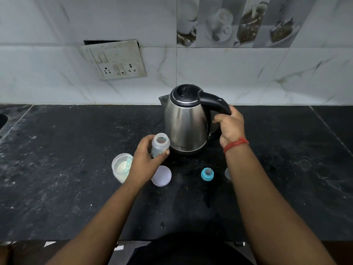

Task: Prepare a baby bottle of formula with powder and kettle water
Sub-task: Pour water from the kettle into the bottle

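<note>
Steel kettle (186, 121) stands on the black counter (66, 169), and from the head view I see my right hand (230, 127) curled round its black handle (215, 104). My left hand (147, 161) grips the open baby bottle (160, 145), just beside the kettle. Near it sit the powder jar (121, 167), its lid (162, 175) and the teal teat (207, 174).
</note>
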Available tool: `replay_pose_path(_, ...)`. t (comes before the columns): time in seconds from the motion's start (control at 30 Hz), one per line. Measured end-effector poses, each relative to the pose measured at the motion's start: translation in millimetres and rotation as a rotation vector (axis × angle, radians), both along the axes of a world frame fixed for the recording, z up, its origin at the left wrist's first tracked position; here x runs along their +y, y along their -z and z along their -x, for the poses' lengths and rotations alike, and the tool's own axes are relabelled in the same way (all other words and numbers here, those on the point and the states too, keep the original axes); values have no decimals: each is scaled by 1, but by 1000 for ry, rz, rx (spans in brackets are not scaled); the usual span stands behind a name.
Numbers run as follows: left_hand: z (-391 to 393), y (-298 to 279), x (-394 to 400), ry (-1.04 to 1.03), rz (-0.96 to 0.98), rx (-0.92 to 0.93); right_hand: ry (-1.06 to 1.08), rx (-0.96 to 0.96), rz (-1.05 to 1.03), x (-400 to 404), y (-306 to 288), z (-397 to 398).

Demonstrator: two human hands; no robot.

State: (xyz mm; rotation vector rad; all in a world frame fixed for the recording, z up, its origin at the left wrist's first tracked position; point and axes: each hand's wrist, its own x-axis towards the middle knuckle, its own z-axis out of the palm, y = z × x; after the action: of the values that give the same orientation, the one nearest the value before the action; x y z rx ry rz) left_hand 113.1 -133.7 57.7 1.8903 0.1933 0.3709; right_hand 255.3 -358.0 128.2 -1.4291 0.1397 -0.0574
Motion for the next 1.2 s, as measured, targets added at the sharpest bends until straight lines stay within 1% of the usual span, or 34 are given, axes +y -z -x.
replay_pose_path(0.17,-2,-6,6,-66,-41,-15,41,1,3,-19,-23,12)
replay_pose_path(0.33,-6,-13,3,-90,-50,-10,73,-20,52,-40,-40,22)
replay_pose_path(0.57,-10,-18,-2,-68,-187,18,65,-66,161,-48,-46,48)
replay_pose_path(0.73,-5,-12,-6,-66,-234,51,57,-85,218,-52,-52,65)
replay_pose_path(1.1,20,-5,-14,-93,-256,51,6,-90,493,-56,-48,85)
replay_pose_path(1.2,25,-5,-16,-91,-288,45,5,-108,559,-55,-48,89)
